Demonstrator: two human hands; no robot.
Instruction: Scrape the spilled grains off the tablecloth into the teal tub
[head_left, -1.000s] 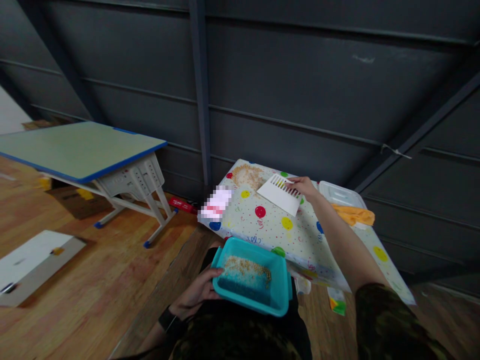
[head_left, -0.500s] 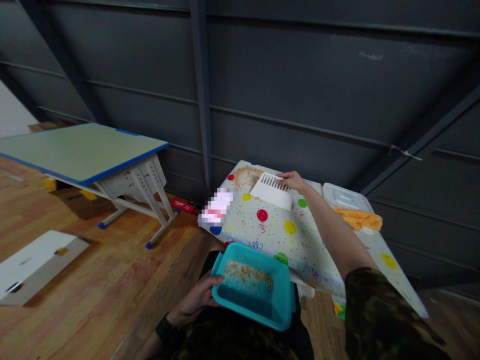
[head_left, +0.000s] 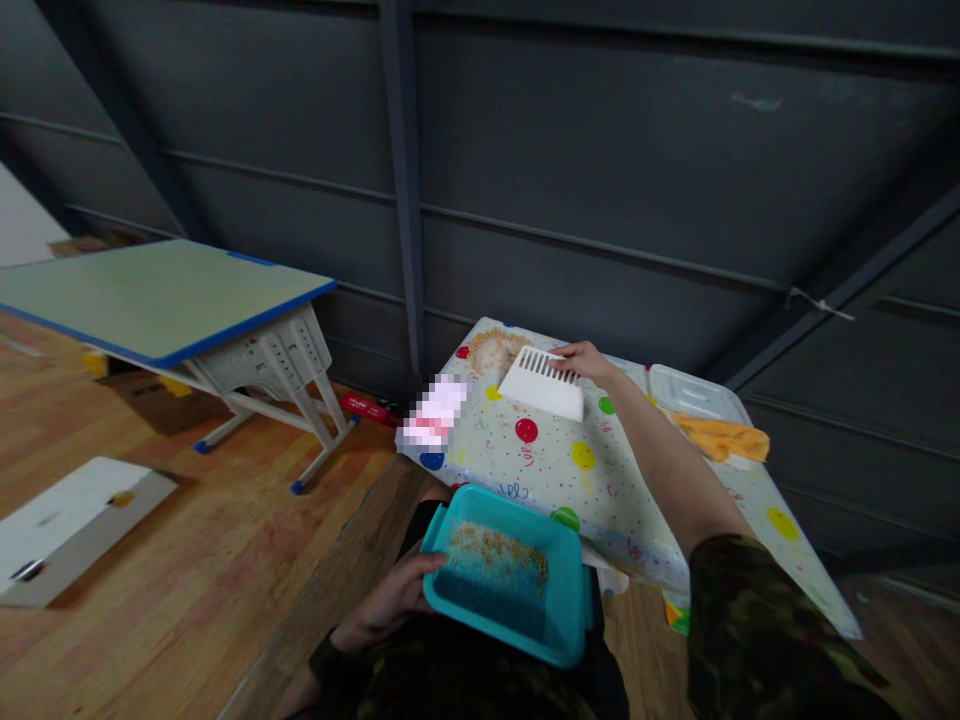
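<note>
My right hand (head_left: 587,361) grips a white slotted plastic scraper (head_left: 541,384) and reaches across a table covered with a balloon-print cloth (head_left: 570,470). The scraper's edge rests beside a pile of tan grains (head_left: 491,350) at the table's far left corner. My left hand (head_left: 401,598) holds the left side of a teal plastic tub (head_left: 559,612) below the table's near edge, over my lap. A layer of the same grains (head_left: 499,547) lies in the tub's far end.
A clear lidded container (head_left: 694,394) and an orange cloth (head_left: 724,438) lie at the table's far right. A blurred white-pink item (head_left: 433,410) sits at its left edge. A blue-edged desk (head_left: 172,300) stands to the left on the wooden floor; dark wall panels rise behind.
My right hand has carried the scraper away from me and to the left, up to the grain pile. The tub and my left hand have stayed almost still.
</note>
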